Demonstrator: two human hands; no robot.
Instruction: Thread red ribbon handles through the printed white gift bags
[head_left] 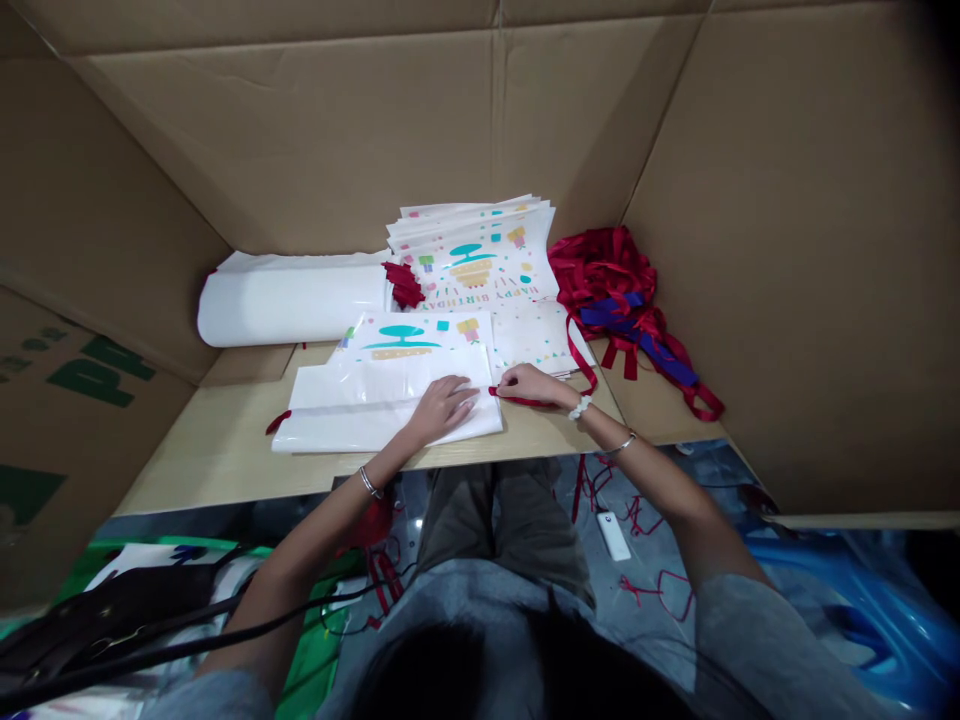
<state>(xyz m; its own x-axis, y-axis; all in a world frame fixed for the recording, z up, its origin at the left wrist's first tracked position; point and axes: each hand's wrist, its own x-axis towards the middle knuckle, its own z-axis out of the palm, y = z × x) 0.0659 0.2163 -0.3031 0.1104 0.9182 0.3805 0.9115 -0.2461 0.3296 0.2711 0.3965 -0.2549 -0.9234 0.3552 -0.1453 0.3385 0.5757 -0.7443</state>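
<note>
My left hand (444,405) lies flat with fingers spread on the right end of a white paper bag (375,400) lying flat on the wooden table. My right hand (534,386) is closed in a pinch on a red ribbon (577,362) at the bag's right edge; the ribbon runs off to the right toward the ribbon pile. A printed bag with a teal and yellow cake design (416,338) lies just behind the white one.
A stack of printed birthday bags (480,255) sits at the back. A white roll (289,305) lies at the left. A heap of red and blue ribbons (622,295) is at the right. Cardboard walls (787,250) enclose the table (217,455).
</note>
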